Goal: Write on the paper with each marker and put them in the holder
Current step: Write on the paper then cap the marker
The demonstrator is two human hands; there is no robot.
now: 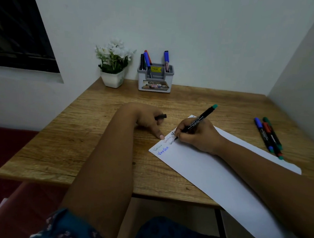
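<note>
My right hand (pixel 198 136) grips a black marker with a green end (pixel 199 119), its tip touching the white paper (pixel 214 173) near the top left corner, where several words stand in grey, black and blue. My left hand (pixel 148 120) holds a black cap (pixel 161 116) in its curled fingers, and its index finger presses the table just beside the paper's edge. The grey and white holder (pixel 154 80) stands at the back of the table with several markers upright in it. Three more markers (pixel 268 137), blue, red and green, lie at the right of the table.
A white pot of white flowers (pixel 113 65) stands left of the holder. The wooden table (pixel 94 132) fits into a corner, with a wall close on the right and a dark window at the left. The paper overhangs the table's front edge.
</note>
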